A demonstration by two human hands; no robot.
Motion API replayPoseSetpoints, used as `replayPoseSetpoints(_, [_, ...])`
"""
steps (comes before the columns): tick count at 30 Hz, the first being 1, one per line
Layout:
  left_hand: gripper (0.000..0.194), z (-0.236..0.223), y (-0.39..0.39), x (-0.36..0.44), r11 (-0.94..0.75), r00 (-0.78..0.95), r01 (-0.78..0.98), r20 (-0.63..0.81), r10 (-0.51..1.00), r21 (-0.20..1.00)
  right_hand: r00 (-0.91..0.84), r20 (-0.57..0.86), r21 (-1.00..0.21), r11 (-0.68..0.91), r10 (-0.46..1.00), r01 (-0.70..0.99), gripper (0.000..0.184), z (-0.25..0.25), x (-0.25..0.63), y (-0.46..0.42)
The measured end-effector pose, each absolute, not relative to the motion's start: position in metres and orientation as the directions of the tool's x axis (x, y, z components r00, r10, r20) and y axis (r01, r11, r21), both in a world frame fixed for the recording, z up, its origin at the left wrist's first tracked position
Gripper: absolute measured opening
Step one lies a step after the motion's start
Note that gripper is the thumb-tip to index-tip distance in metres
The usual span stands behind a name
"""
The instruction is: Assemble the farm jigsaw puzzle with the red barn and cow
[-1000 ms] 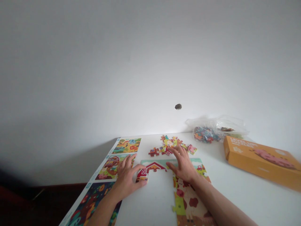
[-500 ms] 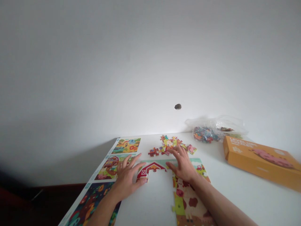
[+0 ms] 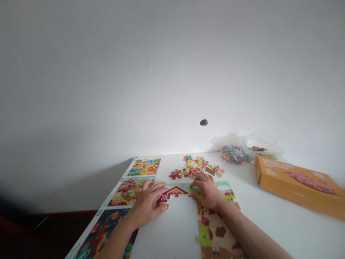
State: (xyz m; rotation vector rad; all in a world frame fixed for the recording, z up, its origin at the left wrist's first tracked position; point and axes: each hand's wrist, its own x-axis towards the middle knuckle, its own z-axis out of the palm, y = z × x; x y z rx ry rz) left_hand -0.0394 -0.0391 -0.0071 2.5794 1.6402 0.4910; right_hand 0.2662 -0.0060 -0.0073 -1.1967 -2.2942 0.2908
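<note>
Far left, below the bench edge, a dark reddish-brown floor or furniture (image 3: 40, 230) sits in shadow; can't tell which. The white bench (image 3: 283, 219) runs across the lower frame, its far edge against a plain white wall (image 3: 172, 72) w/ a small dark oval hole (image 3: 203, 122) above it.

Along the bench's left edge lies a long glossy paper sheet of colourful printed puzzle pics (image 3: 104, 230). Just right of it, the L hand (image 3: 147, 203) lies flat, fingers spread, fingertips over the sheet's edge, thumb side touching a red-and-white cardboard barn jigsaw pc (image 3: 172, 194).

The part-built cardboard farm jigsaw (image 3: 212, 230) sits mid-bench btw the hands, an L-shaped run w/ a white gap inside it. R hand (image 3: 207, 192) rests on its top strip, fingers curled & close together, well apart from L hand; can't tell if it holds a pc.

Just behind lies a heap of loose multicolour cardboard pcs (image 3: 192, 166). Further right: a clear plastic bag of pcs (image 3: 234, 154), then a flat orange cardboard box w/ a pink pig pic (image 3: 299, 183).
</note>
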Motion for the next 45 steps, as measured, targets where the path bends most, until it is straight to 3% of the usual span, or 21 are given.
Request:
replayPoseSetpoints(5, [0.049,0.016,-0.019,-0.027,-0.297,0.24,0.911,0.219,0.946,0.286,-0.475,0.353,-0.423,0.591,0.806,0.687,0.021,-0.007,0.266,-0.006])
replayPoseSetpoints(9, [0.039,0.025,0.013,-0.006,-0.165,0.086,0.957,0.31,0.947,0.239,-0.477,0.362,-0.419,0.597,0.801,0.684,0.02,-0.008,0.266,-0.006])
replayPoseSetpoints(13, [0.036,0.008,0.027,0.007,-0.266,0.143,0.939,0.453,0.88,0.219,-0.47,0.351,-0.424,0.585,0.81,0.692,0.023,-0.012,0.266,-0.004])
replayPoseSetpoints(17, [0.033,-0.011,0.027,0.007,-0.387,0.297,0.902,0.375,0.878,0.19,-0.462,0.359,-0.42,0.582,0.811,0.697,0.024,-0.013,0.265,-0.004])
replayPoseSetpoints(21, [0.027,-0.017,0.027,0.005,-0.373,0.296,0.907,0.334,0.895,0.195,-0.459,0.356,-0.429,0.579,0.814,0.694,0.02,-0.01,0.265,-0.005])
replayPoseSetpoints(26, [0.046,-0.019,0.031,0.008,-0.324,0.224,0.92,0.381,0.897,0.222,-0.464,0.362,-0.423,0.586,0.809,0.692,0.02,-0.009,0.264,-0.004])
replayPoseSetpoints(34, [0.055,-0.016,0.034,0.012,-0.291,0.167,0.911,0.385,0.908,0.292,-0.459,0.348,-0.42,0.573,0.818,0.704,0.018,-0.008,0.265,-0.004])
replayPoseSetpoints(39, [0.057,-0.024,0.037,0.008,-0.378,0.202,0.865,0.462,0.864,0.329,-0.463,0.348,-0.41,0.577,0.815,0.707,0.019,-0.008,0.265,-0.003])
replayPoseSetpoints(43, [0.047,-0.024,0.04,0.008,-0.46,0.193,0.772,0.529,0.827,0.438,-0.463,0.347,-0.405,0.576,0.815,0.71,0.018,-0.01,0.265,-0.003])
replayPoseSetpoints(45, [0.038,-0.021,0.039,0.009,-0.488,0.162,0.712,0.559,0.813,0.505,-0.46,0.356,-0.407,0.578,0.813,0.707,0.029,-0.009,0.265,-0.003])
